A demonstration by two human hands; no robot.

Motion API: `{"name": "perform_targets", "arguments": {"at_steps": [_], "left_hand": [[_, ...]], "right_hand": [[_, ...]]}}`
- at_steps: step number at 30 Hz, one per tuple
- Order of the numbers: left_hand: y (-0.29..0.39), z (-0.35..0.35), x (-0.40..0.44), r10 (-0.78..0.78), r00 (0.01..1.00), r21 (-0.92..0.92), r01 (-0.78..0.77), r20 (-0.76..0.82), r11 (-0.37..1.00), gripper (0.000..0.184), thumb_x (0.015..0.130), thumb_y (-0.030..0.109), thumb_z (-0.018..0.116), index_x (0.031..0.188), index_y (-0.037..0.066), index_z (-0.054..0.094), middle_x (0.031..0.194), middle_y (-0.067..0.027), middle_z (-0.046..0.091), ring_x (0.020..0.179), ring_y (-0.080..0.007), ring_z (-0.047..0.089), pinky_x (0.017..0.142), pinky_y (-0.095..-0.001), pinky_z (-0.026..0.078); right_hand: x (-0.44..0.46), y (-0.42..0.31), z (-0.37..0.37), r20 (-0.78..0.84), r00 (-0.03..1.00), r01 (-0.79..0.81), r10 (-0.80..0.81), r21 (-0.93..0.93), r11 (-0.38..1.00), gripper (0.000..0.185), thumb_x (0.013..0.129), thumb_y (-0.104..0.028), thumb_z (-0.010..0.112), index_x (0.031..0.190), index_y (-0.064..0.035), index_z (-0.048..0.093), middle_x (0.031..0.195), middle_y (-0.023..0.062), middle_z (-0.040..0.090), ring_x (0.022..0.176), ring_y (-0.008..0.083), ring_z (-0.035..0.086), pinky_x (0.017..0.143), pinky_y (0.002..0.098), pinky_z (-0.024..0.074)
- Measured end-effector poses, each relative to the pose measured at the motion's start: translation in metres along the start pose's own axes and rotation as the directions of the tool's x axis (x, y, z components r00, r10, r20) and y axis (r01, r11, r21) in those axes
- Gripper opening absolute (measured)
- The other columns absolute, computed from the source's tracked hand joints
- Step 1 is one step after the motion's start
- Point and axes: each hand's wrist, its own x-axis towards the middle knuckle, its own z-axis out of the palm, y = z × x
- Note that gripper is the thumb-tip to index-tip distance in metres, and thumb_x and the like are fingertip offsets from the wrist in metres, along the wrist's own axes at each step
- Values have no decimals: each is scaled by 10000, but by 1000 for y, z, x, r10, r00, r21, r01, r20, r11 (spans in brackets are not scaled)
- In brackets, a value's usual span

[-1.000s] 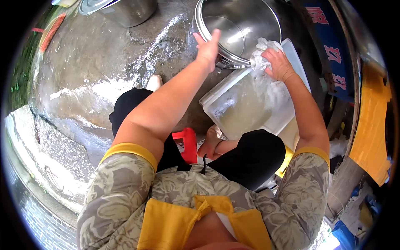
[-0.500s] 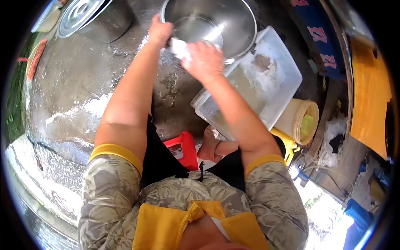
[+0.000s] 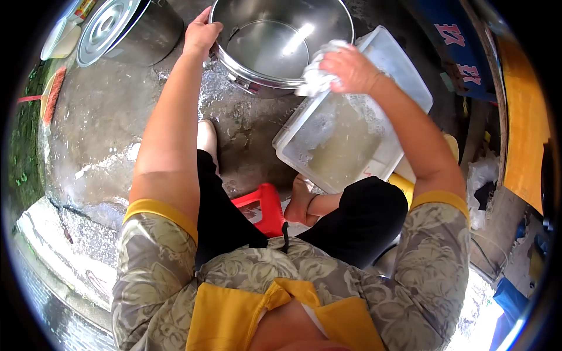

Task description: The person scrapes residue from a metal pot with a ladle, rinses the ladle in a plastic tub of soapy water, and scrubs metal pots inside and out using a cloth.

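A large stainless steel pot [image 3: 266, 44] with clasps on its outer side stands tilted on the wet floor, its shiny inside facing me. My left hand [image 3: 202, 34] is closed at the pot's left edge; whether it grips the rim or a handle is hidden. At the right side of the rim, my right hand [image 3: 353, 69] is closed around a bunched white cloth [image 3: 319, 73]. The cloth touches or nearly touches the rim. Beneath my right hand and forearm lies a white plastic tub [image 3: 284, 146] with cloudy, sudsy water in it.
Another steel pot [image 3: 155, 38] with a lid [image 3: 108, 29] leaning on it is at upper left. A red stool [image 3: 270, 210] is between my legs. A red broom [image 3: 54, 95] lies far left. Right of the tub are a yellow container [image 3: 403, 186] and a blue board [image 3: 445, 35].
My right hand has swung right with the cloth, from the pot's lower left to its right side. My left hand has moved slightly up and left. The pot has shifted a little left.
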Motion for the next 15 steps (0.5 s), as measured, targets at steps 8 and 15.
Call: {"name": "perform_targets", "arguments": {"at_steps": [8, 15], "left_hand": [[21, 38, -72, 144, 862, 521, 154, -485, 840, 866, 745, 295, 631, 1400, -38, 172, 1485, -249, 118, 1383, -381, 107, 1111, -526, 75], [-12, 99, -134, -171, 890, -121, 131, -422, 984, 1006, 664, 67, 628, 1441, 7, -8, 1472, -251, 100, 1384, -365, 96, 1130, -402, 154]], "right_hand": [[-2, 4, -2, 33, 998, -48, 52, -110, 993, 443, 641, -304, 714, 1035, -197, 543, 1001, -14, 514, 970, 201, 525, 842, 381, 426], [-2, -17, 2, -117, 991, -78, 67, -86, 993, 420, 635, -308, 705, 1010, -199, 551, 994, -9, 525, 937, 212, 546, 794, 418, 442]]}}
